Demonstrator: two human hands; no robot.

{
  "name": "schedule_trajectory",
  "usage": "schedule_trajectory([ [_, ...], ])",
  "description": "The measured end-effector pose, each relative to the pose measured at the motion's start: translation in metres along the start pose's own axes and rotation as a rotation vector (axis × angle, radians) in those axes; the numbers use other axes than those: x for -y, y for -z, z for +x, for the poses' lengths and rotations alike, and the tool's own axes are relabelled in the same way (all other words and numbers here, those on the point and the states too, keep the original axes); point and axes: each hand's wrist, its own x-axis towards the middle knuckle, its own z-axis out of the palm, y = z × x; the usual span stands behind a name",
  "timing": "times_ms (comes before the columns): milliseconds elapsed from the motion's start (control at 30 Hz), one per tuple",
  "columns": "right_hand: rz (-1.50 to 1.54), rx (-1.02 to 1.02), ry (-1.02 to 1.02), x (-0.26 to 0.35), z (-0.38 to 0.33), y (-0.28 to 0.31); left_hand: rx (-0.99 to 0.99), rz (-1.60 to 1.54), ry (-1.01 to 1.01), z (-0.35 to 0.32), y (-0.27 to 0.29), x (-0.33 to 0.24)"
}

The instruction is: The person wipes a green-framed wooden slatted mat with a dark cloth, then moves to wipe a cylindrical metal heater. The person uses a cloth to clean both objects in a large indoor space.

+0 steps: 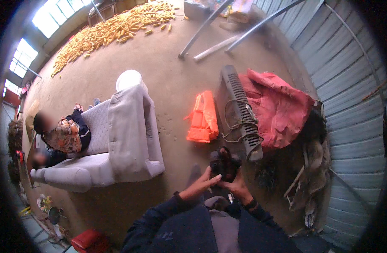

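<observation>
Black article [228, 163], one in number: it sits in the near middle of the scene, between the wearer's hands, its exact kind too dark to make out. The left hand [209, 182] grasps its left side and the right hand [239, 185] its right, thumbs toward the near end. It is probably light, perhaps soft and yielding, not fragile; a two-sided hold low on its body seems the surest grip.

Counting from left to right: two people [63, 134] on the sofa at far left; one red box-like item [88, 239], near left; one heap of corn cobs [117, 31], far, too many to count; one white round-topped stool or bucket [130, 79]; one pale grey sofa [128, 126]; one orange life vest [203, 118]; one slatted grey panel [240, 101] with a cord; one red sheet [280, 109], right.
</observation>
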Motion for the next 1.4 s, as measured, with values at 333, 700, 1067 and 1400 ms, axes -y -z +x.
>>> schedule_trajectory([
  [333,0.226,-0.024,-0.032,0.033,-0.007,0.023,0.065,-0.099,-0.079,-0.016,-0.027,-0.005],
  [700,0.687,0.264,-0.177,0.016,-0.034,0.125,-0.067,-0.144,-0.066,-0.01,-0.072,0.017],
  [1067,0.683,0.057,-0.183,-0.002,-0.057,0.178,-0.077,-0.083,-0.137,-0.003,-0.084,0.043],
  [1400,0.687,0.03,-0.175,-0.02,-0.058,0.197,-0.359,-0.228,-0.163,-0.027,-0.083,0.044],
])
